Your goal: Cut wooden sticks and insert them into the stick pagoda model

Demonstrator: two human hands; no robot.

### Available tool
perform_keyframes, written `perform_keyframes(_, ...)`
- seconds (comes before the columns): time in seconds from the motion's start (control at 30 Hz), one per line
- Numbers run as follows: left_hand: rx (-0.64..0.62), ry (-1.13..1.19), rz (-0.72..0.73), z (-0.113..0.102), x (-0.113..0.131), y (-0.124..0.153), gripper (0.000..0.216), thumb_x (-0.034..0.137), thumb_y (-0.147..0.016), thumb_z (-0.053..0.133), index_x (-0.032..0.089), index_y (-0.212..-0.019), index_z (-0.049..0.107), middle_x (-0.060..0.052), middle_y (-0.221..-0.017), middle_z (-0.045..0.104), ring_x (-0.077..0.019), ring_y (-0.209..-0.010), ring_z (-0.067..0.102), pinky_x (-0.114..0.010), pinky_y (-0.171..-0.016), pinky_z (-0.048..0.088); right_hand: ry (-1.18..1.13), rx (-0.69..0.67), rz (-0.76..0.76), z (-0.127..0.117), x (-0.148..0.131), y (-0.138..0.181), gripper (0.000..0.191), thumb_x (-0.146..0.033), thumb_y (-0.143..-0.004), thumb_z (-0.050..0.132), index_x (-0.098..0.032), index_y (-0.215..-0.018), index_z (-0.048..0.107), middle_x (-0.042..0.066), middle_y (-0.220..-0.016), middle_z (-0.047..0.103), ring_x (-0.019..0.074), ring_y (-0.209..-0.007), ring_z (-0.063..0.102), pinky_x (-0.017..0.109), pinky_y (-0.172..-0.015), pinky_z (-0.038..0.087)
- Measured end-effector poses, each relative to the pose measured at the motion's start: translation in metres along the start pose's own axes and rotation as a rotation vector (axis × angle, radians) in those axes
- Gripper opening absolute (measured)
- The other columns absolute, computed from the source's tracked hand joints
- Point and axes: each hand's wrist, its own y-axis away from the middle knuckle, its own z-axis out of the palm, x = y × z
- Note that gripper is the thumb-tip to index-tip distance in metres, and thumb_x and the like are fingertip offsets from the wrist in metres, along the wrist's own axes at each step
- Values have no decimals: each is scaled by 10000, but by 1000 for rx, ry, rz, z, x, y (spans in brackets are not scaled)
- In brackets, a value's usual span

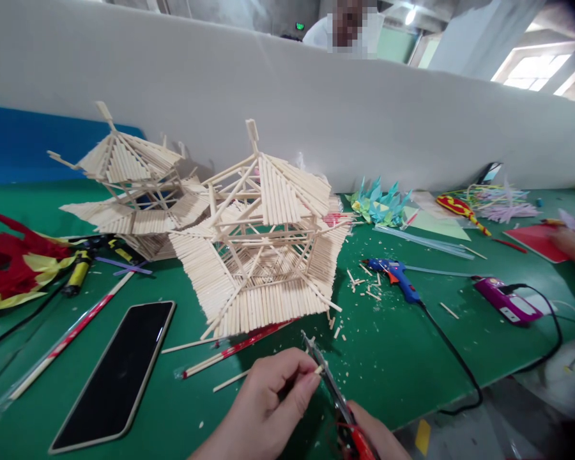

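While the left hand [278, 396] holds its thumb and forefinger pressed together, a short wooden stick [319, 369] is pinched at their tips, its end poking out right beside the blades of a red-handled cutter [333, 386]; whether the stick lies between those blades, I cannot tell. From the bottom edge of the head view, the right hand [376, 434] is wrapped on the cutter's handles, its fingers partly hidden. Just beyond the hands, on a smooth green table [402, 370], stands a large pavilion model [259, 310] of pale, ribbed wooden sticks laid side by side, with a flaring lower roof and a pointed, partly open upper one; behind it to the left is a similar second model [124, 160], making two. One black-screened phone [117, 377] in a pale case lies left of the left hand. Two red-banded stick packets [71, 338] show, one by the phone and one in front of the large model. To the right lie many tiny wood offcuts [364, 282], one blue glue gun [395, 275] with an orange trigger and black cord, and one glossy purple power strip [508, 300]. Folded paper appears as one spiky turquoise ornament [382, 203] and one crumpled red-and-yellow piece [16, 265]. At the far right, one co-worker's hand [572, 241] rests near a flat red sheet [531, 241].
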Motion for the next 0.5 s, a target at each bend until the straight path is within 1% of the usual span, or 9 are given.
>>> perform_keyframes(0.1, -3, -54, 26, 1, -3, 1, 269, 277, -863, 360, 173, -693, 542, 15, -604, 493, -128, -549, 442, -235, -520, 362, -14, 67, -24, -9, -13, 10, 388, -466, -781, 468, -173, -1008, 583, 41, -819, 661, 180, -794, 588, 256, -734, 456)
perform_keyframes(0.17, -43, -62, 49, -1, -4, 1, 295, 278, -880, 333, 178, -714, 556, 2, -624, 538, -134, -564, 468, -234, -535, 375, -33, 137, 42, -11, -16, 13, 407, -473, -780, 470, -180, -1042, 573, 42, -794, 663, 174, -748, 598, 243, -691, 465)
perform_keyframes(0.23, -106, -37, 76, -4, -2, 2, 276, 262, -887, 338, 186, -769, 575, -5, -670, 582, -134, -586, 490, -226, -554, 390, -71, 188, 149, -11, -14, 12, 409, -487, -770, 482, -199, -1045, 573, 40, -766, 665, 167, -676, 606, 233, -622, 470)
perform_keyframes(0.33, -172, 0, 86, -11, 3, 4, 246, 234, -884, 363, 194, -797, 590, 6, -694, 603, -125, -596, 494, -211, -569, 402, -143, 192, 260, -10, -12, 8, 393, -501, -805, 410, -205, -972, 607, 41, -723, 662, 151, -610, 609, 214, -562, 464)
perform_keyframes(0.4, -176, 6, 65, -13, 6, 6, 259, 228, -887, 359, 193, -784, 594, 8, -691, 606, -125, -604, 498, -207, -576, 406, -142, 178, 289, -11, -12, 6, 394, -481, -825, 367, -198, -926, 623, 39, -696, 660, 149, -600, 613, 206, -544, 458)
perform_keyframes(0.43, -172, 6, 54, -13, 7, 7, 261, 229, -887, 359, 194, -781, 595, 8, -692, 607, -126, -611, 503, -207, -584, 410, -111, 173, 294, -12, -12, 6, 374, -460, -821, 378, -197, -919, 625, 37, -688, 663, 153, -605, 617, 206, -542, 457)
perform_keyframes(0.5, -148, -2, 52, -11, 7, 9, 252, 242, -884, 369, 203, -782, 596, 11, -693, 608, -132, -623, 511, -210, -598, 415, 1, 166, 280, -13, -12, 7, 296, -397, -775, 466, -207, -939, 624, 31, -699, 679, 176, -654, 630, 219, -577, 461)
